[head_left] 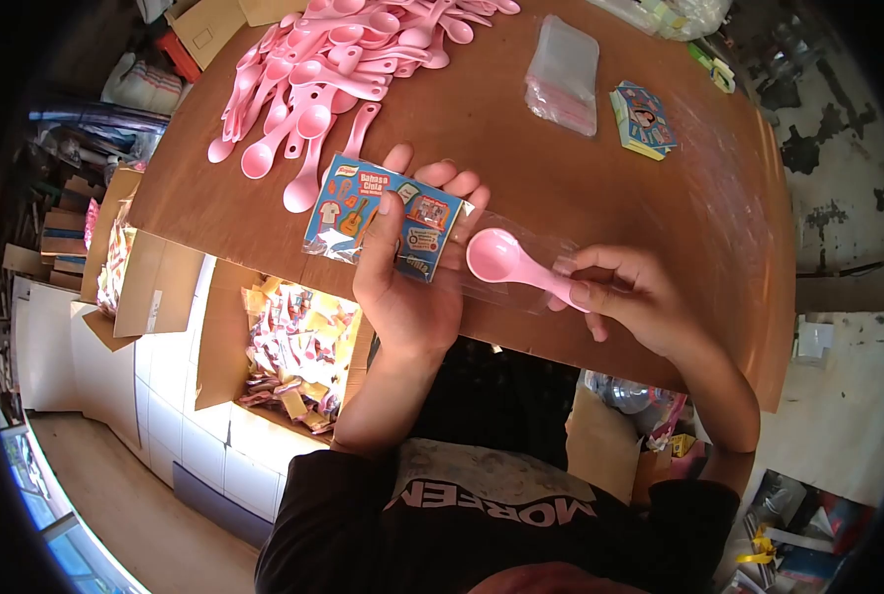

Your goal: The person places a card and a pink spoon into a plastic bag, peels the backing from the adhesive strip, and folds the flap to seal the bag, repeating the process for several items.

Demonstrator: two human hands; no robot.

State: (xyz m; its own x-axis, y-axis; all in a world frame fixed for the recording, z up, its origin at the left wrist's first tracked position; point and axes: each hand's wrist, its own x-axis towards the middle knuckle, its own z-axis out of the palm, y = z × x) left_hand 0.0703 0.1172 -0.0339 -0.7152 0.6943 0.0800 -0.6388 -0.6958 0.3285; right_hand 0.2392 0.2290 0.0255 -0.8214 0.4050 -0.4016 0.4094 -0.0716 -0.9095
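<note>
My left hand [407, 287] holds a clear plastic bag [521, 259] with a blue printed card pack [383, 216] inside it, thumb pressed on the pack. My right hand [632, 297] pinches the handle of a pink plastic spoon [511, 265], whose bowl lies inside the open end of the bag. Both hands hover over the near edge of the brown wooden table [581, 188].
A heap of pink spoons [318, 79] lies at the table's far left. A stack of clear zip bags [563, 77] and a small pile of card packs [644, 121] sit further back. An open cardboard box [294, 351] of filled packets stands on the floor at left.
</note>
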